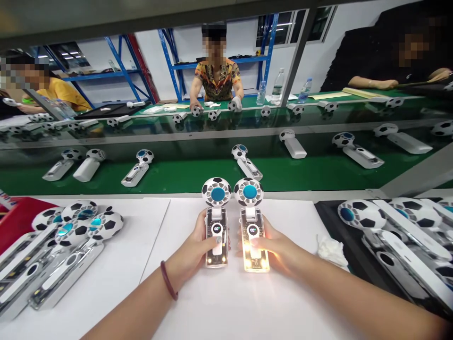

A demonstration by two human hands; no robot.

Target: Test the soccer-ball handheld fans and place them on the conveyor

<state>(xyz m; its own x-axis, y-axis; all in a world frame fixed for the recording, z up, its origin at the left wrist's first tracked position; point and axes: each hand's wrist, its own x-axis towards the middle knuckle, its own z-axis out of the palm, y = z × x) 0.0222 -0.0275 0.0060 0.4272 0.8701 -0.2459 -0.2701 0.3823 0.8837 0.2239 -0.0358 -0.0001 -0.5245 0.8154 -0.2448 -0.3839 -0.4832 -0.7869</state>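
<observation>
Keep your left hand [198, 250] and right hand [279, 248] each clasped round its clear-handled, football-headed handheld fan [216, 222] [252, 222], side by side on the white mat [226, 302], thumbs below the lit displays.

We have both forearms stretched forward and angled inward, so our hands sit close side by side. Our left hand [198, 248] is curled, thumb laid across the front, a dark bracelet on its wrist. Our right hand [279, 248] is curled likewise, thumb pressing down, fingers wrapped behind.
</observation>
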